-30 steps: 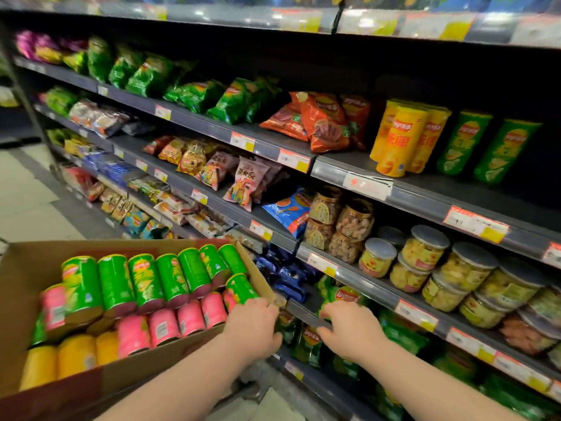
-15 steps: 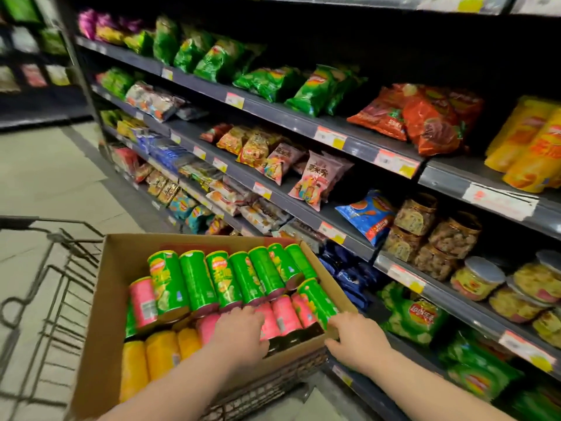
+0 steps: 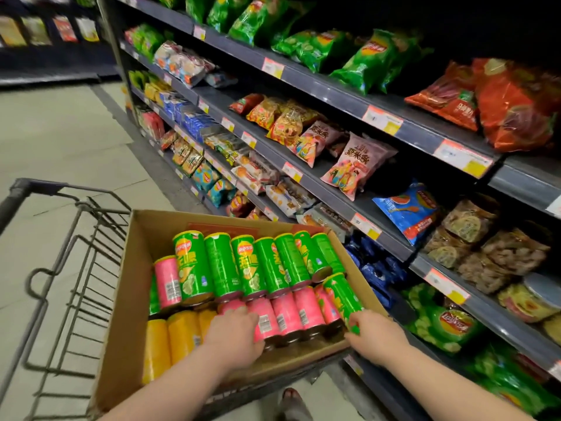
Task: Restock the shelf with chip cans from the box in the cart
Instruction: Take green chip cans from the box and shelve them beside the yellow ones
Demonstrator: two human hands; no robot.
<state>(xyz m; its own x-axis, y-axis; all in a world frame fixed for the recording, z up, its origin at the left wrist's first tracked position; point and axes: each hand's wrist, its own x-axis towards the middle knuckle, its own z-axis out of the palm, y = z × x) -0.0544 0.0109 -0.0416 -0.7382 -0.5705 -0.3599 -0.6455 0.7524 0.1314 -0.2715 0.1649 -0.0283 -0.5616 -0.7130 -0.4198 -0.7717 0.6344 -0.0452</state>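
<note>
cans (image 3: 221,265) lie flat in the box (image 3: 133,268), easy to grab. left hand (image 3: 233,332) clasps a pink can (image 3: 264,320), right hand (image 3: 375,334) a green can (image 3: 343,296).

Cans (image 3: 270,268) in box (image 3: 133,268), shelves (image 3: 334,183) right.

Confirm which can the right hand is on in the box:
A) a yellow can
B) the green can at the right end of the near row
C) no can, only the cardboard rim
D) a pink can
B: the right hand has its fingers curled on the near end of the green can, which lies beside the pink cans at the right side of the box.
</note>
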